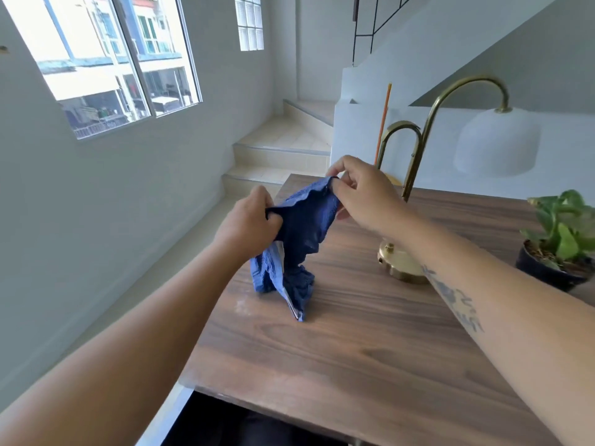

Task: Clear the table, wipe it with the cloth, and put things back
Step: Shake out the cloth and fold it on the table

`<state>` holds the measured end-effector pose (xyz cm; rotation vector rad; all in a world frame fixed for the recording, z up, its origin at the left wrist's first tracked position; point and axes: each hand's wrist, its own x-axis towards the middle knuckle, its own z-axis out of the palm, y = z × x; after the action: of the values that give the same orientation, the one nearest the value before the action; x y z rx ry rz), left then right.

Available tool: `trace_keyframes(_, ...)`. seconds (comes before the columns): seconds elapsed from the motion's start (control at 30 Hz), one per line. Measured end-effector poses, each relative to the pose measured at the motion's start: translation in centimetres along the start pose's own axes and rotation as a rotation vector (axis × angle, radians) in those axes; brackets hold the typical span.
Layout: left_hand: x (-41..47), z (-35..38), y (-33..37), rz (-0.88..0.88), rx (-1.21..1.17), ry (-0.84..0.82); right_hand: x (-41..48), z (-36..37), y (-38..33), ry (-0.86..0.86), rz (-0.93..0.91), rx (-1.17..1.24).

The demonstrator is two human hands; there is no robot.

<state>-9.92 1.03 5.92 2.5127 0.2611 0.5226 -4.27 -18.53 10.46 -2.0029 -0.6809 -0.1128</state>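
Note:
A blue cloth (304, 230) hangs between both hands above the left part of the dark wooden table (370, 349). My left hand (249, 222) pinches its near top edge and my right hand (360, 191) pinches the far top edge. The cloth's lower folds rest bunched on the tabletop, with a white tag or lining showing. A brass lamp (402, 262) with a white shade (497, 141) stands on the table behind my right forearm. A potted green plant (560, 233) sits at the right edge.
A faint pale smear (243, 305) marks the table near its left edge. An orange stick (383, 123) stands behind the lamp. Beyond the table, tiled stairs (280, 149) rise; a window (106, 59) fills the left wall. The floor lies left of the table.

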Motion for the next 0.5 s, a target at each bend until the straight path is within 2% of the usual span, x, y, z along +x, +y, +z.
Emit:
trace_keyframes(0.07, 0.3, -0.2, 0.8, -0.018, -0.080, 0.085, 0.6, -1.4, -1.2, 0.044, -0.019, -0.008)
trace_keyframes(0.13, 0.4, -0.7, 1.3, 0.041, -0.106, 0.105, 1.3, -2.8, -2.3, 0.108, -0.016, 0.029)
trace_keyframes(0.3, 1.1, -2.3, 1.6, 0.266, 0.035, 0.058, 1.2, -5.1, -3.4, 0.126, 0.019, 0.035)
trace_keyframes(0.4, 1.8, -2.4, 0.5, 0.157, 0.111, 0.023, 0.8, -5.8, -3.8, 0.170, 0.000, -0.009)
trace_keyframes(0.5, 1.6, -1.4, -0.7, -0.005, -0.126, 0.004, 0.8, -7.2, -4.5, 0.206, 0.018, 0.080)
